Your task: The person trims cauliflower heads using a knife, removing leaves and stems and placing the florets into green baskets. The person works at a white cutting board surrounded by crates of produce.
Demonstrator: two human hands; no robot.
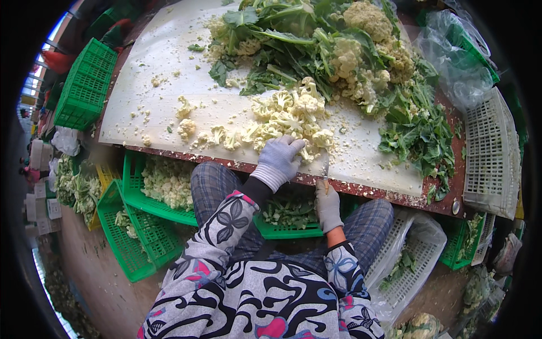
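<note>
My left hand [279,159], in a pale knitted glove, rests on the near edge of a heap of cauliflower florets [290,116]; its fingertips touch florets, but whether it grips one is hidden. My right hand [328,207], also gloved, is closed around the handle of a small knife [325,167] at the table's front edge. The blade points away from me, its tip beside a floret. A few loose florets [186,128] lie to the left on the white board [161,97]. Behind the heap are leafy cauliflower heads [367,21] and cut green leaves [406,131].
Below the table's front edge stand a green crate of florets [165,207] and a green crate of leaves [288,232]. A stacked green crate [84,84] is at the left, a white crate [489,156] at the right. A plastic-lined white crate [417,271] stands beside my right knee.
</note>
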